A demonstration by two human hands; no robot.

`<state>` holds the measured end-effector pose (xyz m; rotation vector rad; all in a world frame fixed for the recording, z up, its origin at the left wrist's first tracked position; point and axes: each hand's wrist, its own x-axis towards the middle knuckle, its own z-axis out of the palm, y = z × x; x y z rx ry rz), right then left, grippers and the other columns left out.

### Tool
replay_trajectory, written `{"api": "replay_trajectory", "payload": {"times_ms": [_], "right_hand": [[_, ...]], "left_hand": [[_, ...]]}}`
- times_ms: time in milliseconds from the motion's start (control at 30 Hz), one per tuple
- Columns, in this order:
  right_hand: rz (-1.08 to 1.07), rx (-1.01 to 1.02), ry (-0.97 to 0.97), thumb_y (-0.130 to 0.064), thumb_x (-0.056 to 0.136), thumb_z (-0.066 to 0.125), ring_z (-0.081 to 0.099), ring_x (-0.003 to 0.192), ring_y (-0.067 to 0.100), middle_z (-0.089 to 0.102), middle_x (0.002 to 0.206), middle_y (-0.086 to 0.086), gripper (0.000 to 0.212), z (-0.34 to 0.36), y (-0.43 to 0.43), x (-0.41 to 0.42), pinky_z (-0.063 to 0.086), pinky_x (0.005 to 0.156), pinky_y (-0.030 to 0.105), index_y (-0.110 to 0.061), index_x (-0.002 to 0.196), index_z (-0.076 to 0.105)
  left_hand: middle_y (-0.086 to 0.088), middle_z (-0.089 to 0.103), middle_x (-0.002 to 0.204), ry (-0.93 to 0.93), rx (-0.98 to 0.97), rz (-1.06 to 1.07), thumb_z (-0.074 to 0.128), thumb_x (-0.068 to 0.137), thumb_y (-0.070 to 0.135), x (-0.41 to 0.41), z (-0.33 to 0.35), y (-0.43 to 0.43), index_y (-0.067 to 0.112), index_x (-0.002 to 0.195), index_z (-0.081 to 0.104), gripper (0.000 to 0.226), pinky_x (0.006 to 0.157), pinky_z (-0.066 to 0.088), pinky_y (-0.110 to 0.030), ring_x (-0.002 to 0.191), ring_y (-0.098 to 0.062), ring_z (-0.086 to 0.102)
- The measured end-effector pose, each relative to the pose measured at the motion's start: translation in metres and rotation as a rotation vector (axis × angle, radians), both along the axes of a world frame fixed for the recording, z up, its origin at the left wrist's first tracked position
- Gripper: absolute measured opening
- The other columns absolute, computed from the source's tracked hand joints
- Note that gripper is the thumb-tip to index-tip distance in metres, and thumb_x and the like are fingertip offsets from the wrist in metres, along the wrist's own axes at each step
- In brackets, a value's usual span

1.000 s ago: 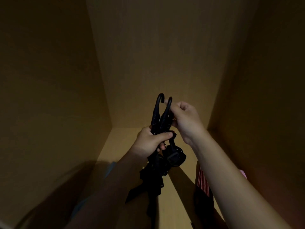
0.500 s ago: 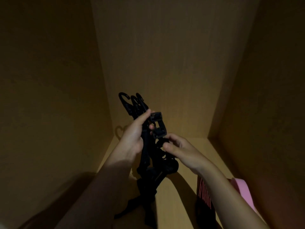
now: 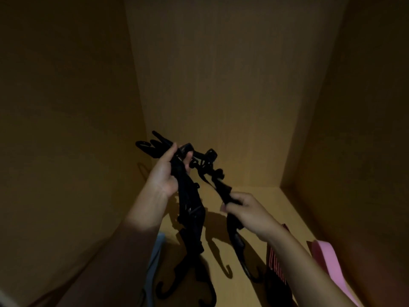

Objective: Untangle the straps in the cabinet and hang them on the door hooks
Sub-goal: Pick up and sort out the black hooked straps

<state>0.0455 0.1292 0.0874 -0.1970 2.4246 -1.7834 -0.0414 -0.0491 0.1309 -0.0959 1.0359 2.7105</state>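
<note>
Mid-untangle, inside the cabinet. Left hand is wrapped around the main bundle of black straps, hook ends poking out up-left. Right hand pinches one strap and draws it off to the right; they're joined at the top. Nothing hung; door hooks not in view.

Domestic storage setting: interior of a wooden cabinet, dimly lit. Plain wood-grain panels enclose the left hand and right hand on three sides; household oddments, including a pink item, lie below the right hand.
</note>
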Motion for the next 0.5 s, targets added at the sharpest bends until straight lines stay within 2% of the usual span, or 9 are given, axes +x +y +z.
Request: {"api": "replay_trajectory", "payload": {"times_ms": [67, 100, 167, 233, 333, 400, 500], "right_hand": [[-0.046, -0.181, -0.008, -0.010, 0.090, 0.052, 0.051, 0.060, 0.011, 0.051, 0.064, -0.002, 0.021, 0.006, 0.001, -0.002, 0.041, 0.065, 0.021, -0.015, 0.071, 0.058], [-0.039, -0.273, -0.023, -0.009, 0.090, 0.052, 0.052, 0.063, 0.015, 0.052, 0.067, 0.002, 0.018, 0.006, 0.002, -0.005, 0.044, 0.066, 0.026, -0.013, 0.073, 0.058], [-0.016, -0.389, -0.050, -0.008, 0.090, 0.052, 0.054, 0.059, 0.016, 0.057, 0.067, 0.004, 0.015, 0.008, 0.006, -0.008, 0.046, 0.056, 0.026, -0.012, 0.077, 0.058], [0.005, -0.349, -0.086, -0.013, 0.090, 0.053, 0.052, 0.053, 0.015, 0.058, 0.064, 0.003, 0.011, 0.005, 0.013, -0.011, 0.039, 0.048, 0.023, -0.013, 0.080, 0.059], [-0.019, -0.144, -0.153, -0.018, 0.088, 0.058, 0.051, 0.052, 0.013, 0.056, 0.064, 0.002, 0.006, -0.010, 0.020, -0.014, 0.037, 0.048, 0.023, -0.014, 0.090, 0.062], [-0.088, -0.054, -0.191, -0.021, 0.086, 0.060, 0.054, 0.057, 0.015, 0.058, 0.069, 0.002, 0.014, -0.026, 0.021, -0.017, 0.040, 0.053, 0.024, -0.010, 0.095, 0.063], [-0.184, -0.001, -0.217, -0.026, 0.086, 0.061, 0.053, 0.061, 0.018, 0.058, 0.071, 0.005, 0.022, -0.052, 0.019, -0.024, 0.038, 0.057, 0.027, -0.010, 0.100, 0.065]], "left_hand": [[-0.002, 0.069, 0.065, -0.024, -0.073, -0.019, 0.058, 0.088, 0.035, 0.000, -0.006, 0.000, 0.010, 0.098, 0.060, 0.026, 0.039, 0.046, -0.014, 0.047, -0.005, 0.062], [-0.002, 0.069, 0.062, -0.035, -0.093, -0.031, 0.057, 0.088, 0.036, 0.001, -0.009, 0.000, 0.008, 0.102, 0.059, 0.031, 0.039, 0.046, -0.013, 0.045, -0.004, 0.061], [0.000, 0.070, 0.060, -0.043, -0.106, -0.034, 0.053, 0.090, 0.039, 0.000, -0.014, 0.001, 0.005, 0.105, 0.059, 0.038, 0.038, 0.045, -0.012, 0.043, -0.002, 0.059], [-0.001, 0.070, 0.063, -0.057, -0.100, 0.003, 0.050, 0.092, 0.040, -0.003, -0.016, -0.001, 0.006, 0.103, 0.060, 0.037, 0.038, 0.044, -0.011, 0.042, -0.001, 0.058], [-0.004, 0.065, 0.080, -0.105, -0.082, 0.073, 0.054, 0.090, 0.040, -0.010, -0.013, -0.006, 0.009, 0.115, 0.056, 0.039, 0.037, 0.044, -0.013, 0.040, -0.003, 0.058], [-0.002, 0.062, 0.075, -0.129, -0.103, 0.089, 0.057, 0.088, 0.041, -0.012, -0.009, -0.006, 0.010, 0.116, 0.056, 0.041, 0.037, 0.045, -0.014, 0.039, -0.004, 0.057], [-0.001, 0.066, 0.060, -0.103, -0.143, 0.078, 0.057, 0.088, 0.041, -0.010, 0.003, 0.003, 0.010, 0.099, 0.060, 0.033, 0.038, 0.044, -0.013, 0.038, -0.004, 0.055]]}}
